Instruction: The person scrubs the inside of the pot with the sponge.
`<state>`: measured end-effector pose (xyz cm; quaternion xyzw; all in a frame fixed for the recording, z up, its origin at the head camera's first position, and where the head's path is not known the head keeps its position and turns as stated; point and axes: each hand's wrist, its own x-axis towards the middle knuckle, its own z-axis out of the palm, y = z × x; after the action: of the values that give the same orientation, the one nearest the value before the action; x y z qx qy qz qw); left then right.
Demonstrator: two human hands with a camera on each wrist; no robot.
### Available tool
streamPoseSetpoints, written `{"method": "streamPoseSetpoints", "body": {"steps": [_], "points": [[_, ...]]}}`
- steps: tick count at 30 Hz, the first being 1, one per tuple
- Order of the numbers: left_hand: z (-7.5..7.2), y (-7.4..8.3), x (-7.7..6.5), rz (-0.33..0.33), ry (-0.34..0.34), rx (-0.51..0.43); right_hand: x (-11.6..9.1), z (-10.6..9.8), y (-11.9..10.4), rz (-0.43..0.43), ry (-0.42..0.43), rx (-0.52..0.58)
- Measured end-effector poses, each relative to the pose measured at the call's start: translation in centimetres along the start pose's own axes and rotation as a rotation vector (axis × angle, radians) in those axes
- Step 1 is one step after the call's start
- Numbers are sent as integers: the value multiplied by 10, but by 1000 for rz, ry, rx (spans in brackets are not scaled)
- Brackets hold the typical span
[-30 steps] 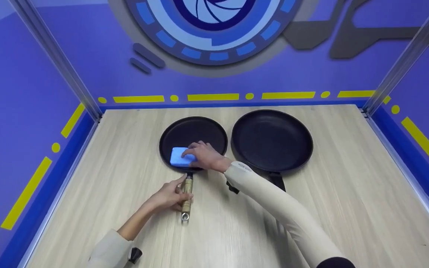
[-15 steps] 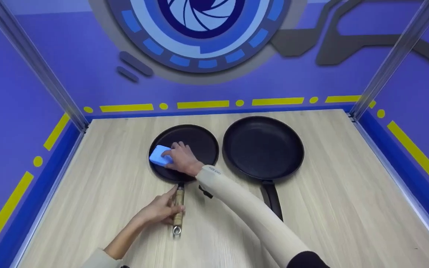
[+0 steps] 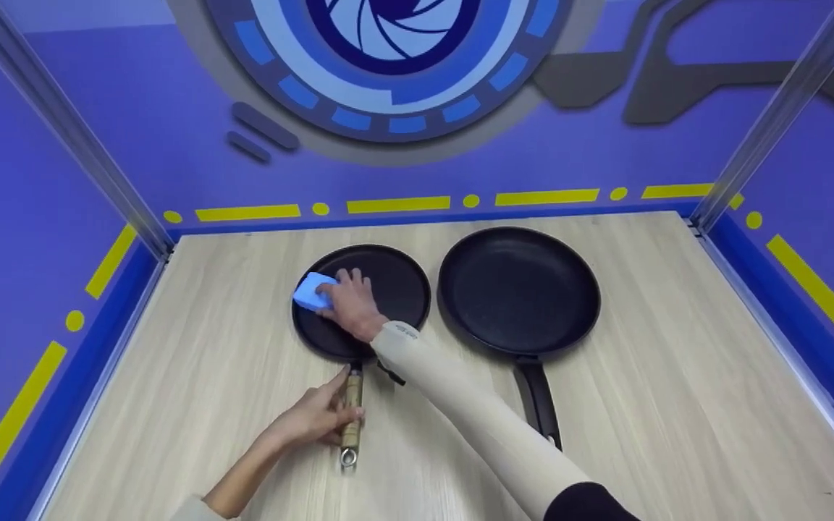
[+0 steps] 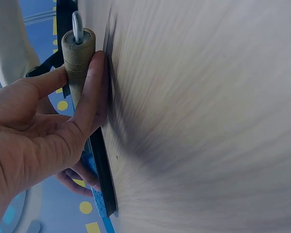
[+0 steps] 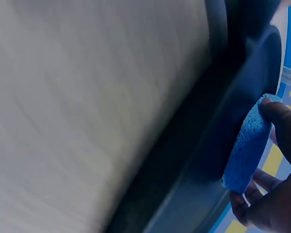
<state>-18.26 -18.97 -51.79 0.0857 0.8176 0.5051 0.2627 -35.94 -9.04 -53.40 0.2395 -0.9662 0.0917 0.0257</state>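
My left hand (image 3: 313, 414) grips the wooden handle (image 3: 352, 412) of a small black flat pan (image 3: 395, 289); in the left wrist view, thumb and fingers lie on both sides of that handle (image 4: 76, 63), below its metal hanging ring. My right hand (image 3: 353, 302) holds a blue sponge (image 3: 311, 291) on the left side of the same pan. In the right wrist view, the porous sponge (image 5: 250, 143) stands on edge against the pan's surface, gripped between the thumb and the fingers.
To the right lies a larger black frying pan (image 3: 518, 289), its black handle (image 3: 538, 398) pointing toward me, close beside my right sleeve (image 3: 460, 405). The pale wooden table (image 3: 677, 347) is bounded by blue panels (image 3: 417, 166) at the back and sides.
My right hand has moved the sponge left and then slightly away from me across the small pan. My left hand keeps its grip on the handle. The head view has shifted.
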Motion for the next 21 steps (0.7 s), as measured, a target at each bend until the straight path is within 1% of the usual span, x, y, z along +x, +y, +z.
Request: {"method": "streamPoseSetpoints", "body": {"steps": [3,6,9,12,15,18,21], "points": [[1,-1,0,-2,7,-7,6,1,5,21,-2,-9],[2,-2,-1,-4,13,-13,11,4,10,45,-8,-41],[2,-2,-1,-2,17,-5,15,3,13,52,-24,-65],[2,-1,-2,7,24,16,18,-2,15,26,-59,-87],[1,1,-3,11,29,28,18,-10,17,-30,-136,-123],[1,2,-2,-3,26,17,16,-18,22,-76,-215,-152],[2,3,-1,-10,24,26,13,-21,27,-83,-244,-162]]}}
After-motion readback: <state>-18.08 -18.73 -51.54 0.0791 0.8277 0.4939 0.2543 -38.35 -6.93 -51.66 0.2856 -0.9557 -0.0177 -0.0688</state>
